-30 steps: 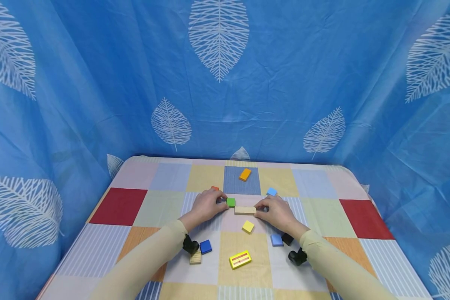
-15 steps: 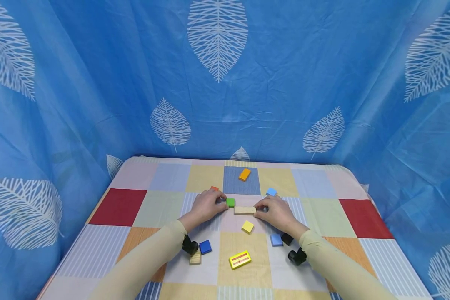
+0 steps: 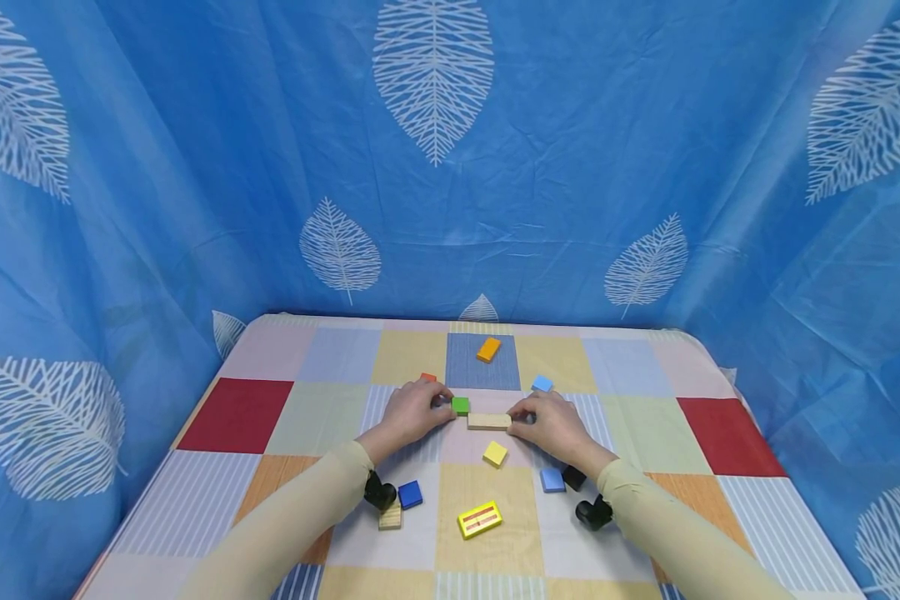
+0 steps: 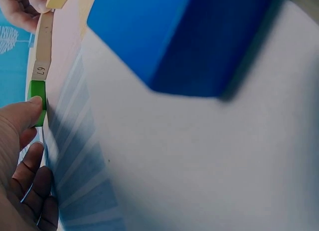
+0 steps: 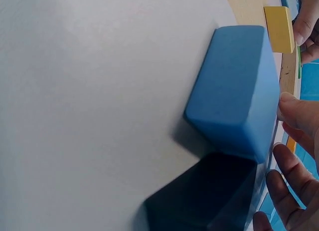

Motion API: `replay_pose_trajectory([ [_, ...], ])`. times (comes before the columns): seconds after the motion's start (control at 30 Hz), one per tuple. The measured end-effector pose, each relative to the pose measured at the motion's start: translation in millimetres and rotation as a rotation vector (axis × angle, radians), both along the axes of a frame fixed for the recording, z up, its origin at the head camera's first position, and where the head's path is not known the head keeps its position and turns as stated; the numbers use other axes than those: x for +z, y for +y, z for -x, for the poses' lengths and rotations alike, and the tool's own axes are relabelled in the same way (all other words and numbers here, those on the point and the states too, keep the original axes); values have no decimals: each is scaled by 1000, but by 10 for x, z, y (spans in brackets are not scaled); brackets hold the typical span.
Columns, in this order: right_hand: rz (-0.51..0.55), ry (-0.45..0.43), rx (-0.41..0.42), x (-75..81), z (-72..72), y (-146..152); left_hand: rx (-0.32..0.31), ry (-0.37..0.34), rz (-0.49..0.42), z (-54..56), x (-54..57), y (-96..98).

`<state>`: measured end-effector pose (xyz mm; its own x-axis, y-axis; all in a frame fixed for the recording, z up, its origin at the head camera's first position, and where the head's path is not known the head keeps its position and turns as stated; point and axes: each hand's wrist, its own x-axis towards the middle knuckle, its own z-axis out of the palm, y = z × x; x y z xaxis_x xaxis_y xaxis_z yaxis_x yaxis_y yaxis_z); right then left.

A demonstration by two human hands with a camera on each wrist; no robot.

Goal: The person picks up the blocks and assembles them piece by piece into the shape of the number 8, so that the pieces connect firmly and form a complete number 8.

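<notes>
Thumb and fingers of my left hand (image 3: 412,411) pinch a small green block (image 3: 461,406) by its left end at the table's middle. Just to its right lies a plain wooden block (image 3: 489,422). My right hand (image 3: 553,423) pinches the right end of that block. In the left wrist view the green block (image 4: 38,89) sits end to end with the wooden block (image 4: 44,41), which has a printed number. The right wrist view has the wooden block (image 5: 287,74) mostly hidden behind a yellow block (image 5: 279,29).
Near the left wrist lie a dark blue block (image 3: 410,494) and a ridged wooden block (image 3: 391,516). A light blue block (image 3: 552,481) and a black block (image 3: 574,477) lie by the right wrist. A patterned yellow block (image 3: 480,520) is in front; an orange block (image 3: 488,350) lies behind.
</notes>
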<state>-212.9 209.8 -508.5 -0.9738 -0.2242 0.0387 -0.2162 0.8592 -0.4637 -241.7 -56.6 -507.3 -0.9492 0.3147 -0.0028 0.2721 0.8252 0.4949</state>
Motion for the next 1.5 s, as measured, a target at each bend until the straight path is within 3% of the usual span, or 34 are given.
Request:
replay_pose_trajectory([
  [1.5,-7,3,8,12,-9,3,-5,6,-17,-4,35,-17],
])
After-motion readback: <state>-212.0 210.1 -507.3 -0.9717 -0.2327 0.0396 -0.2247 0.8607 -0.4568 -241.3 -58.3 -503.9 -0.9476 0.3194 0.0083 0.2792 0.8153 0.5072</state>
